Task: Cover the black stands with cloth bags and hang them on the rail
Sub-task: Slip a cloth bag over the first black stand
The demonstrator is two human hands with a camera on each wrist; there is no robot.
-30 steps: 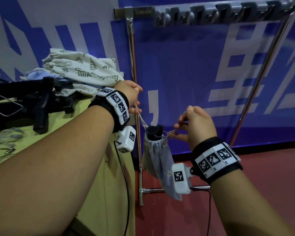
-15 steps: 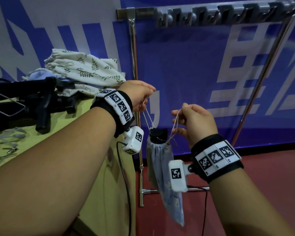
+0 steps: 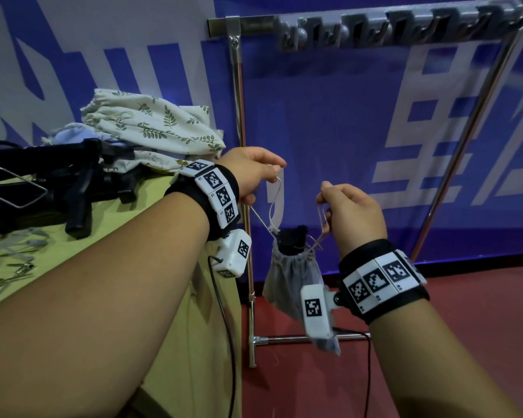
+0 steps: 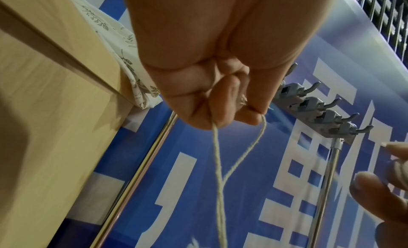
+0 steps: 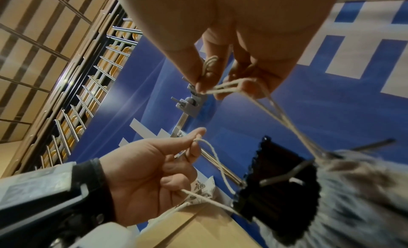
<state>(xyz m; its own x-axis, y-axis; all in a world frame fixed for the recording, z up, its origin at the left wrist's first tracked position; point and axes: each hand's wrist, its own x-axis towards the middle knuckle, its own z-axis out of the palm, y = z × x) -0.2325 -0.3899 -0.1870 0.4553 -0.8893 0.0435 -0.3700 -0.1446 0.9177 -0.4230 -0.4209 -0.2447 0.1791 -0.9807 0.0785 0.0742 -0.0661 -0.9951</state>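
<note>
A grey cloth bag (image 3: 293,276) hangs in the air in front of the rack, its mouth gathered round the black stand (image 3: 293,238), whose top pokes out. My left hand (image 3: 277,173) pinches the left drawstring loop (image 3: 272,203) between thumb and fingers. My right hand (image 3: 323,200) pinches the right drawstring (image 3: 322,226). In the left wrist view the cord (image 4: 218,156) runs down from my left hand (image 4: 243,110). The right wrist view shows my right hand (image 5: 209,87), the cords (image 5: 287,119), the stand (image 5: 278,182) and the bag (image 5: 353,199). The rail of grey hooks (image 3: 375,28) is above.
A yellow-green table (image 3: 27,291) on the left carries leaf-print cloth bags (image 3: 151,128), a pile of black stands (image 3: 58,182) and several metal clips (image 3: 12,267). The rack's upright pole (image 3: 242,146) stands by the table corner; a slanted pole (image 3: 465,140) is at right. The floor (image 3: 435,372) is red.
Both hands have slid further up the drawstrings and drawn them apart, so the cords now stretch in a V above the bag mouth. The bag has drifted slightly right.
</note>
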